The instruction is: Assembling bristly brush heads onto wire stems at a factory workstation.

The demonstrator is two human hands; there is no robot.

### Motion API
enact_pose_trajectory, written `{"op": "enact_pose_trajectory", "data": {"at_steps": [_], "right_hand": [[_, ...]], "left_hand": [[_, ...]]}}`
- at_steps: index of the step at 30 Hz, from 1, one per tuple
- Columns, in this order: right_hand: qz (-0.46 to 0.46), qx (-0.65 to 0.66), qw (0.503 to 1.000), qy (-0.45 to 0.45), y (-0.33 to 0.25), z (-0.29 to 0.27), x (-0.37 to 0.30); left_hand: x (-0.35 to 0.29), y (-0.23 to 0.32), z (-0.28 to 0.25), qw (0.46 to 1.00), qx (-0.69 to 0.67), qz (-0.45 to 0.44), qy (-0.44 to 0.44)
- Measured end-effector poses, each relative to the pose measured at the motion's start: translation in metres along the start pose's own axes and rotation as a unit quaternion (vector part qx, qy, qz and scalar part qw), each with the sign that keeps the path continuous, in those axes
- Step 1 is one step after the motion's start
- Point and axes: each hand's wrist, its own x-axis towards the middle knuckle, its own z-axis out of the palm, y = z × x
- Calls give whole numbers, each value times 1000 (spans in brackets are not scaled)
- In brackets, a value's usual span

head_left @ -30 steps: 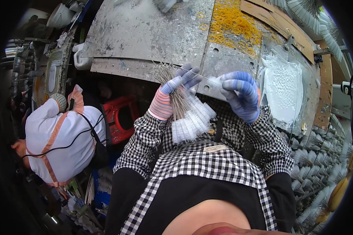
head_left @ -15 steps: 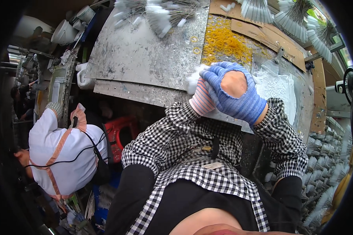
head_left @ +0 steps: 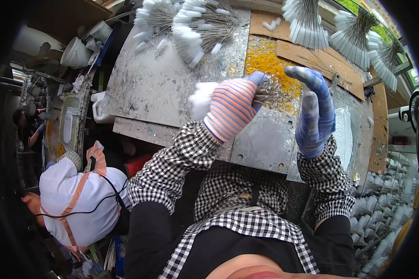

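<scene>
In its orange-and-blue striped glove, my left hand point(head_left: 233, 107) is wrapped round a bundle of wire-stemmed brushes point(head_left: 201, 98). Their white bristle heads stick out on the left of the fist, and the bare wire ends fan out on its right. My right hand point(head_left: 315, 111), in a blue glove, stands upright just right of those wire ends, apart from them. Its fingers are straight and nothing shows in it. Beyond both hands lies a pile of yellow rubber bands point(head_left: 258, 53) on the metal-topped worktable point(head_left: 149, 79).
Brush bundles point(head_left: 188, 35) lie at the table's far side, with more bundles point(head_left: 309, 32) at the far right. Cardboard point(head_left: 321, 63) and a white plastic bag point(head_left: 343, 128) lie on the right. A co-worker in white point(head_left: 84, 200) is at the left; another person point(head_left: 29, 130) is farther off.
My hands were together, the right over the left. They have parted: the left moved left with the bundle, its wire ends now showing, and the right moved right with fingers stretched out.
</scene>
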Motion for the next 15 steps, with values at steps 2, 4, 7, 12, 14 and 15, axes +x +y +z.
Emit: {"op": "enact_pose_trajectory", "data": {"at_steps": [2, 4, 7, 12, 14, 15], "right_hand": [[-44, -21, 999, 24, 17, -2, -13], [-58, -75, 995, 9, 24, 2, -12], [7, -18, 1000, 5, 45, 36, 3], [57, -46, 997, -24, 101, 77, 31], [68, -60, 995, -31, 133, 89, 42], [52, -90, 993, -48, 149, 100, 50]], "left_hand": [[39, -23, -21, 969, 230, 39, -86], [87, -44, -9, 897, 399, -8, -192], [126, -120, 9, 829, 509, -33, -229], [113, -185, 14, 820, 548, -38, -160], [98, -197, -3, 839, 529, -53, -116], [85, -204, -19, 818, 549, -55, -160]]}}
